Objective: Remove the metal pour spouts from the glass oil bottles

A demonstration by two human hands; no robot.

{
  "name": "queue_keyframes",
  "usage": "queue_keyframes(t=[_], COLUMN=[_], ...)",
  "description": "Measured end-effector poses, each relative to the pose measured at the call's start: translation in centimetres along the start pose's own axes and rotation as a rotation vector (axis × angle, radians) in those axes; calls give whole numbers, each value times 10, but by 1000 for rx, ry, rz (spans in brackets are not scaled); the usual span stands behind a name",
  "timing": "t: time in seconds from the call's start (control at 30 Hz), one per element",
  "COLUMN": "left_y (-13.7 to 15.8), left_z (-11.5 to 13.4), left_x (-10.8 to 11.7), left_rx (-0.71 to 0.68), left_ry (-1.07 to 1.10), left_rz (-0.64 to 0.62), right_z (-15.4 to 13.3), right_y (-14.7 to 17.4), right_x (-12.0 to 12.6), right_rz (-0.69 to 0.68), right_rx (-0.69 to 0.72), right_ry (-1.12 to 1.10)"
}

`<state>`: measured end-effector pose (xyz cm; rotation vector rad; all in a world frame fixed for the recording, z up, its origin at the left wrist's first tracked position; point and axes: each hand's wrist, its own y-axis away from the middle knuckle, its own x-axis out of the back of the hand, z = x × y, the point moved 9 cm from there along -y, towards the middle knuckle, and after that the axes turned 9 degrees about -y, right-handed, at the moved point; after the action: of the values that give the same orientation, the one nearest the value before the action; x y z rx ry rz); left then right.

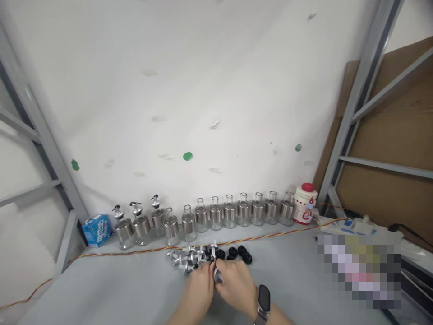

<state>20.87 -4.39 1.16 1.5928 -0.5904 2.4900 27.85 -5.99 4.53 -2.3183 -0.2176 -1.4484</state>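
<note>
My left hand [199, 284] and my right hand [235, 280] meet low in the middle of the head view, fingers closed and touching. In my right hand is a silver pour spout [218, 276], partly covered by the fingers. My left fingers pinch right beside it; what they hold is hidden. Just beyond my hands lies a pile of silver pour spouts [181, 259]. To its right are several round black caps [232, 252]. Along the wall stands a row of glass bottles [229, 212] with metal bands; three bottles at the left [141, 228] carry spouts.
A blue box [96, 230] stands at the row's left end, a white jar with a red lid [305, 204] at its right. A twisted red-and-yellow cord [142, 249] crosses the grey table [111, 289]. Grey metal posts [352, 108] flank the wall. Blurred items lie at the right.
</note>
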Motion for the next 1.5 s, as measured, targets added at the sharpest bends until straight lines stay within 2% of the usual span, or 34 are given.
queue_keyframes(t=[0.1, 0.3, 0.4, 0.57, 0.87, 0.97, 1.07, 1.13, 1.2, 1.27, 1.37, 1.43, 1.5], left_y=[0, 4, 7, 6, 3, -6, -15, -20, -19, -15, -15, -13, -11], left_z=[2, 11, 17, 8, 0, -27, -66, -81, -88, -87, -72, -67, -66], left_x=[0, 9, 8, 2, -5, 10, 35, 47, 38, 18, -5, -10, -7], left_rx=[-15, -100, -135, -80, -16, 158, 319, 349, 401, 440, 345, 316, 311], left_ry=[-45, -376, -388, -220, 131, 412, 527, 573, 684, 659, 511, 470, 454], left_rz=[-21, -145, -185, -153, -3, 40, 42, 57, 24, -17, -14, 3, 32], right_z=[-1, 8, 14, 12, 6, 3, -2, 0, 6, 14, 23, 27, 29], right_y=[1, 5, 7, 7, 4, 9, 13, 12, 6, 1, -2, -3, -4], right_x=[2, -4, -11, -13, 0, 2, -10, -13, -9, -9, -17, -23, -28], right_rz=[-6, 33, -1, -63, -23, -46, -167, -158, -67, -9, -7, -13, -9], right_rx=[6, -115, -152, -89, -79, -86, -93, -109, -125, -142, -157, -166, -175], right_ry=[-15, -160, -204, -201, -213, -207, -289, -386, -522, -676, -825, -878, -943])
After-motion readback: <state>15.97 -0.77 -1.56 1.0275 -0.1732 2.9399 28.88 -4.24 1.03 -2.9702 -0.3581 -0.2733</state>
